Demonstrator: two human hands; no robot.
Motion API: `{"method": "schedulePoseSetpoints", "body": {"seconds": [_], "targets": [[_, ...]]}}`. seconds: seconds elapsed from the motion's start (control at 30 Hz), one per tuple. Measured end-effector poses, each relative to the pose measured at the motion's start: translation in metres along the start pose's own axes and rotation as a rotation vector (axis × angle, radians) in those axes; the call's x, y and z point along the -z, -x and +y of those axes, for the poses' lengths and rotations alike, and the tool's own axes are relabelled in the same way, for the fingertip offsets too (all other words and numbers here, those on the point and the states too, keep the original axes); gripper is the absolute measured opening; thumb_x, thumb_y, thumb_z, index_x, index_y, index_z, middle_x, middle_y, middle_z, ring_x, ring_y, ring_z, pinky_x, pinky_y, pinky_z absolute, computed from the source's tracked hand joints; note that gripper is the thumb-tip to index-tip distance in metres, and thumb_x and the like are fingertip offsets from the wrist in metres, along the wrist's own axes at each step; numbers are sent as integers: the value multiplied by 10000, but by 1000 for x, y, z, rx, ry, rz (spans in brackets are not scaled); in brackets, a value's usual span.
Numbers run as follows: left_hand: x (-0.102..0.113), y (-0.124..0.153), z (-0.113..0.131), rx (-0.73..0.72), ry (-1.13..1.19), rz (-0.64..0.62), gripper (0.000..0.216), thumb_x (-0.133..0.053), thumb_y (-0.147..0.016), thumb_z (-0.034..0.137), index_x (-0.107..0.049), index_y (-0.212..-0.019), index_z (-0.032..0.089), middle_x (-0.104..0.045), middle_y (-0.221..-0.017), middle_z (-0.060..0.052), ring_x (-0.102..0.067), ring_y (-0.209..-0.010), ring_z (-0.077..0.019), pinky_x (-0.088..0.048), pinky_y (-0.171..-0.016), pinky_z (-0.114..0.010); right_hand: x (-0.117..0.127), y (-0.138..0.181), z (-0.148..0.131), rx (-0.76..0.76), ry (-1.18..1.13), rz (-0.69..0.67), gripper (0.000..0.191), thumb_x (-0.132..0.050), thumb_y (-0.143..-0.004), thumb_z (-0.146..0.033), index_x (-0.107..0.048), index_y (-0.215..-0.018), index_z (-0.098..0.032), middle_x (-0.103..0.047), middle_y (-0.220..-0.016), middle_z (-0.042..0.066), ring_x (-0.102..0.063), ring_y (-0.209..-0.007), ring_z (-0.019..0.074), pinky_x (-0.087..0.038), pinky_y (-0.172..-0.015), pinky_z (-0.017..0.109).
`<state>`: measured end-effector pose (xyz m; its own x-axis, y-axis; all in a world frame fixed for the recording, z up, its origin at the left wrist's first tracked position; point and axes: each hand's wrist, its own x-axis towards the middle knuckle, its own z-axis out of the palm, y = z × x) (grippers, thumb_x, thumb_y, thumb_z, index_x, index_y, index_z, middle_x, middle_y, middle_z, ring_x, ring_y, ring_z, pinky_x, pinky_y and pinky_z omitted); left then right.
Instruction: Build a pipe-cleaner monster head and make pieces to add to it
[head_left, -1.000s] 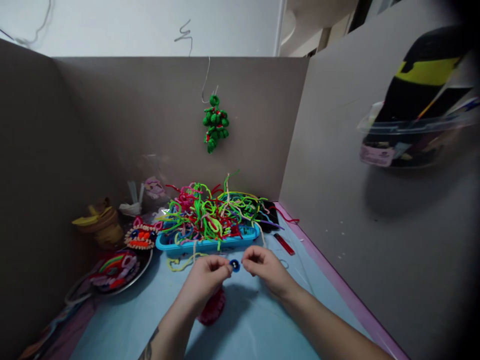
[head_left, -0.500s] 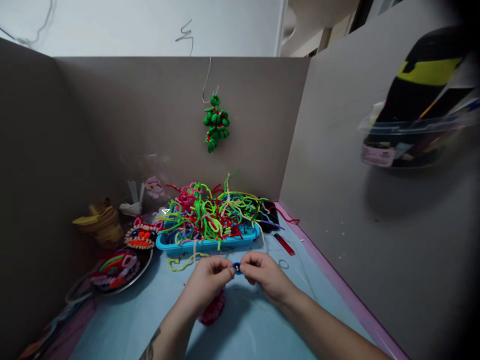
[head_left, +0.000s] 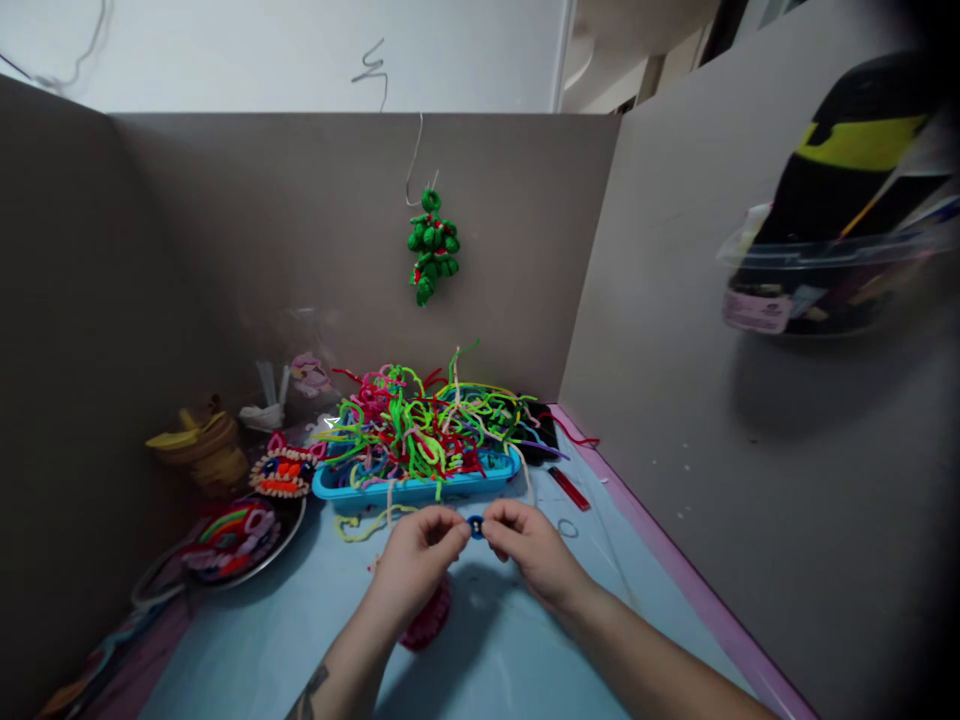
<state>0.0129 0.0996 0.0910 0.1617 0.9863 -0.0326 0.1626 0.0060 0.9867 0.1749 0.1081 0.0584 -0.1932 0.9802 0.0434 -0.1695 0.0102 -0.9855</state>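
Note:
Between my two hands is a small round blue piece (head_left: 475, 527) with a dark centre and white dots, much like an eye. My left hand (head_left: 425, 548) pinches its left edge between thumb and fingertips. On the opposite edge, the fingers of my right hand (head_left: 531, 545) are closed in a pinch. Under my left wrist lies a dark pink fuzzy piece (head_left: 427, 618), partly covered by the arm. Just beyond my hands stands a blue tray (head_left: 412, 490) heaped with tangled pipe cleaners (head_left: 427, 425) in green, red, pink and other colours.
To the left, a dark round plate (head_left: 289, 535) carries a rainbow piece (head_left: 232, 540), near an orange-and-beige fuzzy face (head_left: 283, 472). A red bar (head_left: 570, 488) lies right of the tray. Green fuzzy decoration (head_left: 433, 245) hangs on the back panel; a clear holder (head_left: 810, 290) hangs on the right panel.
Both hands have risen very slightly with the blue piece, which now shows a little more of its face. Everything else stays where it was.

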Motion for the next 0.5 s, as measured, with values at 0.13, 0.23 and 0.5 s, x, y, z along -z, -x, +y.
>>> {"method": "schedulePoseSetpoints", "body": {"seconds": [0.13,0.23,0.5], "targets": [[0,-1,-3,-83,-143,25,217,-626,-745,328,-651,-612,159,-545,-591,-4,-462,-572,-130,-354,-524,-219,0,1,-4,19,65,4,327,-712,-690,-456,-542,-639,-181,-433,-549,-55,-367,-528,99,-284,-510,236],[0,-1,-5,-92,-186,13,220,-616,-743,328,-650,-609,157,-542,-587,0,-457,-577,-133,-355,-533,-222,-1,2,-5,34,94,4,309,-704,-695,-435,-541,-634,-179,-435,-556,-53,-364,-544,102,-283,-522,238],[-4,0,-1,-47,13,-25,230,-656,-721,363,-651,-626,153,-530,-587,9,-445,-564,-119,-351,-533,-222,-3,2,1,-32,-128,36,361,-752,-661,-477,-557,-651,-174,-466,-537,-52,-361,-501,89,-262,-496,233]]}}
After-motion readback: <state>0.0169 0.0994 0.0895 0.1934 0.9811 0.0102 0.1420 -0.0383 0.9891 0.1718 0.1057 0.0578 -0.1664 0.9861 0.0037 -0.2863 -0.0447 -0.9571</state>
